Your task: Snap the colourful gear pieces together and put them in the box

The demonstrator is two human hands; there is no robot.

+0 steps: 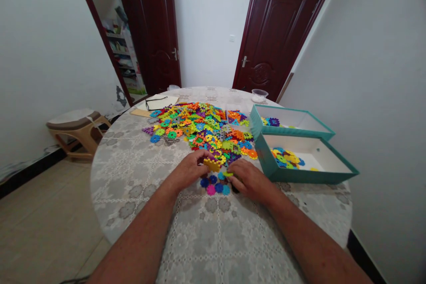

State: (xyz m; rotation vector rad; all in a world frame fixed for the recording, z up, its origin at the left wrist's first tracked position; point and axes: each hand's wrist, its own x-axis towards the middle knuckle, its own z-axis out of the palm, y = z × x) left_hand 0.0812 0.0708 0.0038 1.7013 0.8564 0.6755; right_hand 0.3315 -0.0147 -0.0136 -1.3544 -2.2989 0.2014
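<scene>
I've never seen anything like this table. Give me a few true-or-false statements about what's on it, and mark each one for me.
1. The left hand touches a yellow stack of plastic pieces. True.
2. The nearer teal box holds no pieces. False: it holds a heap of colourful pieces.
3. The eyeglasses rest on the stool. False: they lie on a pale sheet on the table.
4. A pink flower-shaped piece lies on the tablecloth near the right hand. True.
</scene>
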